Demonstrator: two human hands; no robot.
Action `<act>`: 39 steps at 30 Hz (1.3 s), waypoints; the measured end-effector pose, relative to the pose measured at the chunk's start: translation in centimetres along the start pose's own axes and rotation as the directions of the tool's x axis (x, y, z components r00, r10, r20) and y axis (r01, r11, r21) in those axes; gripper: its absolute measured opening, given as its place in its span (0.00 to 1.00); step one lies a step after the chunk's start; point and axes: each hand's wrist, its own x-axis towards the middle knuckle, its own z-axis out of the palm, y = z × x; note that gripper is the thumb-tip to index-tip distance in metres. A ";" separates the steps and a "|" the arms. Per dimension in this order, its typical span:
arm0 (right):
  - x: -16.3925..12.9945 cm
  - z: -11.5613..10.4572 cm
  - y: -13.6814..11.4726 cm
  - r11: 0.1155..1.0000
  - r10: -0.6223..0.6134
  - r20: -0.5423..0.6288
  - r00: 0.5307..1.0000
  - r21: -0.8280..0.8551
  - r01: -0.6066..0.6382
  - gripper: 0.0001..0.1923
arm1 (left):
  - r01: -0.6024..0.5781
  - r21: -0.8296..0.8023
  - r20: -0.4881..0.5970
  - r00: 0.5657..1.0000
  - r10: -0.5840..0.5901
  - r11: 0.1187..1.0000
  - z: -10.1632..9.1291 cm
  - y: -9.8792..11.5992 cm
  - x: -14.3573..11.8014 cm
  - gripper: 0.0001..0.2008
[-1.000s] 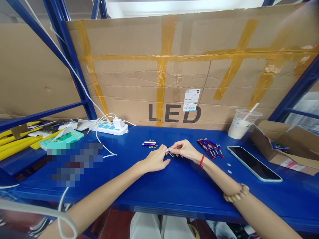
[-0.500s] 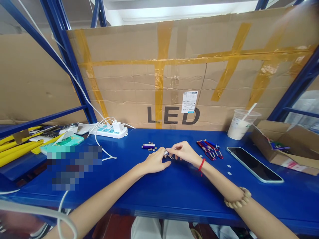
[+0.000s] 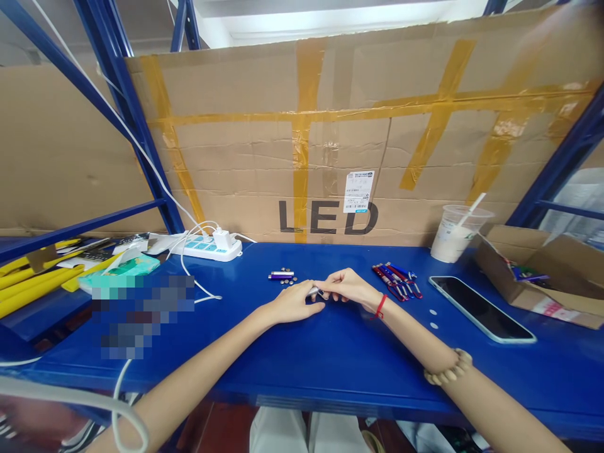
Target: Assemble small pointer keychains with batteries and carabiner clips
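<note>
A small silvery keychain flashlight (image 3: 312, 292) is between my two hands above the blue tabletop, mostly covered by fingers. My left hand (image 3: 293, 303) is closed around its body, with the thumb stretched out along the near side. From the right, my right hand (image 3: 350, 287) pinches at its end, where a small metal clip partly shows. Just beyond my left hand lie a purple and silver tube (image 3: 281, 276) and several small round button cells (image 3: 288, 281). Several red, blue and purple keychain flashlights with clips (image 3: 396, 281) lie side by side, right of my right hand.
Two small pale discs (image 3: 433, 319) lie near a phone (image 3: 482, 308) on the right. Behind are a cup with a straw (image 3: 455, 236) and an open cardboard box (image 3: 542, 270). A power strip (image 3: 207, 250) with cables sits back left. A large cardboard sheet (image 3: 245, 170) stands behind.
The flashlight has tilted slightly between my fingers, and my right fingertips have shifted a little at its clip end. Both hands stay in nearly the same place.
</note>
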 end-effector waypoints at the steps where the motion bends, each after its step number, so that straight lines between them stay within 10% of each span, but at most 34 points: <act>1: 0.0 0.0 0.0 1.000 -0.001 -0.003 1.000 0.012 0.001 0.18 | -0.003 -0.040 -0.003 1.000 0.003 0.999 0.0 0.0 0.0 0.16; 12: 0.5 -0.2 0.7 0.998 0.010 -0.073 0.997 0.066 -0.005 0.20 | -0.062 -0.344 -0.092 0.995 0.032 0.937 0.0 0.4 0.1 0.19; 21: 1.5 -0.1 1.7 0.962 -0.245 -0.109 0.963 0.099 0.256 0.24 | 0.045 -0.654 -0.053 0.993 -0.106 0.755 -0.7 0.3 0.8 0.15; 30: 1.1 -0.5 1.5 0.817 -0.562 -0.177 0.808 -0.272 0.509 0.15 | 0.100 -0.638 0.035 0.994 -0.101 0.764 -1.6 1.0 0.2 0.16; 39: 1.2 0.3 1.8 0.815 -0.537 -0.210 0.817 -0.379 0.438 0.13 | 0.056 -0.616 -0.026 0.995 -0.092 0.786 -0.2 -0.5 0.6 0.17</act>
